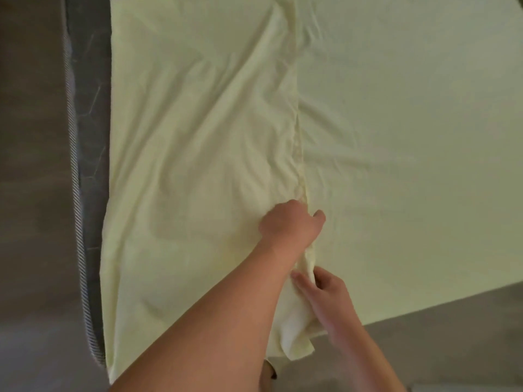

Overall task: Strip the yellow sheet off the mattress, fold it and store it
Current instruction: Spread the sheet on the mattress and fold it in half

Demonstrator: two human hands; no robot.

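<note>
While the yellow sheet (368,137) lies spread over the mattress (87,108), whose grey side and striped piping show at nine o'clock, one half is folded over the other, its edge running from twelve o'clock down to the centre of the head view. Reaching in from six o'clock, the left hand (288,222) sits on that folded edge, fingers curled into the cloth, thumb out toward three o'clock. Just below it, toward five o'clock, the right hand (325,292) pinches the bunched corner of the sheet hanging over the mattress edge, above the grey floor (452,349)
</note>
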